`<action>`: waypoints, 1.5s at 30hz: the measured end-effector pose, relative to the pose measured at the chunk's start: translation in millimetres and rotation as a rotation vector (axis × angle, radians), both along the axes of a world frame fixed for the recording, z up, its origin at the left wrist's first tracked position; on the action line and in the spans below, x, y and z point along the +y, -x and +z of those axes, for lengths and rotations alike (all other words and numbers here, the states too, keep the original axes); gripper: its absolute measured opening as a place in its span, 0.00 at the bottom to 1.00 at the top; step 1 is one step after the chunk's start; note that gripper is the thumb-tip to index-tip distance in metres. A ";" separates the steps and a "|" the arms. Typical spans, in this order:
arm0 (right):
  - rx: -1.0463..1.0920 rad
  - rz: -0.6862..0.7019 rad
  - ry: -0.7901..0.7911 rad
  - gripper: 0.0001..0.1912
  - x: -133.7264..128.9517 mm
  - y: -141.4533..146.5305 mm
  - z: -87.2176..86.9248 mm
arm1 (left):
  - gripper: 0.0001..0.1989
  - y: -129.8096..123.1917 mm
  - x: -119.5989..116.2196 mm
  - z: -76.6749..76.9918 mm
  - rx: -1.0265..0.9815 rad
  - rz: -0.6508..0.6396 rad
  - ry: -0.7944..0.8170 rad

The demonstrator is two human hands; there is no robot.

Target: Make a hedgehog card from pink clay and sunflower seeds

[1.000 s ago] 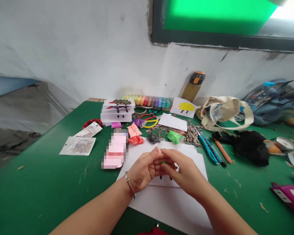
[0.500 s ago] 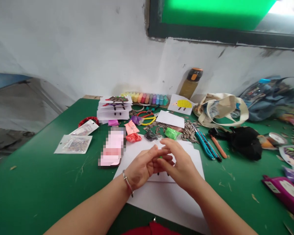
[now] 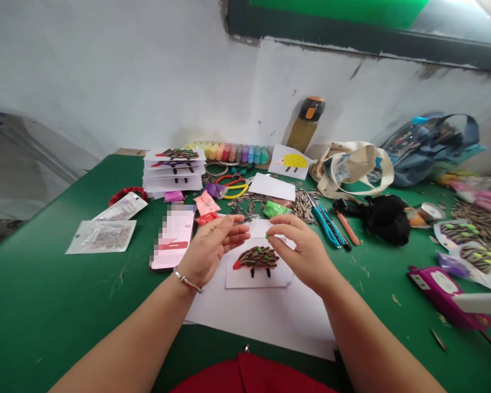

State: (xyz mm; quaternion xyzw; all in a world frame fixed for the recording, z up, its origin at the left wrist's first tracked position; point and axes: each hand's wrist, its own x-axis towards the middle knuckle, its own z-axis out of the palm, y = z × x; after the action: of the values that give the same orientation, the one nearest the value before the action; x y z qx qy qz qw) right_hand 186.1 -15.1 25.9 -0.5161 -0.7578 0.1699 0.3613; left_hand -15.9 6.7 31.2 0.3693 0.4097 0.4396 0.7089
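A card with a hedgehog (image 3: 257, 260) made of dark seeds, with a red snout, black legs and several green dots, lies on white paper (image 3: 245, 316). Above its right side, my right hand (image 3: 298, 248) pinches a small green ball (image 3: 267, 237) between thumb and index finger. To the card's upper left is my left hand (image 3: 213, 245), its fingers apart and nothing in it. A green clay packet (image 3: 275, 209) lies just beyond the hands.
A phone (image 3: 174, 237) and seed packets (image 3: 102, 236) lie left. Stacked cards (image 3: 172, 183) stand behind. Blue scissors (image 3: 326, 226), a black cloth item (image 3: 388, 218) and a magenta tool (image 3: 442, 295) are right. A bottle (image 3: 305, 125) stands by the wall.
My hands have moved apart, uncovering the seed hedgehog. My right hand now holds the green ball clear of my left hand. The view has shifted slightly.
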 end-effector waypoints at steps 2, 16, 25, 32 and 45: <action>-0.095 0.062 0.007 0.08 0.9 -1.9 -1.3 | 0.19 2.4 3.8 -1.1 0.183 0.049 -0.117; -0.432 0.253 0.018 0.07 -2.2 1.3 -10.8 | 0.11 0.8 0.9 -11.8 0.822 -0.069 -0.613; -0.447 0.275 0.013 0.09 -2.7 2.0 -15.1 | 0.12 1.5 3.5 -17.3 0.932 -0.150 -0.677; -0.471 0.276 0.034 0.04 -3.8 5.5 -16.9 | 0.11 1.0 2.3 -15.9 0.990 -0.184 -0.710; -0.489 0.269 0.029 0.07 -4.8 6.0 -11.7 | 0.11 0.0 3.2 -18.6 1.022 -0.190 -0.716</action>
State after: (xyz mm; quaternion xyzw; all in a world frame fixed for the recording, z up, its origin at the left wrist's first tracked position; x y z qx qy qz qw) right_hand 180.1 -20.0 14.3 -0.4416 -0.8817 0.0976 0.1345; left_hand -15.9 9.9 12.6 0.7819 0.4894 0.2528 0.2919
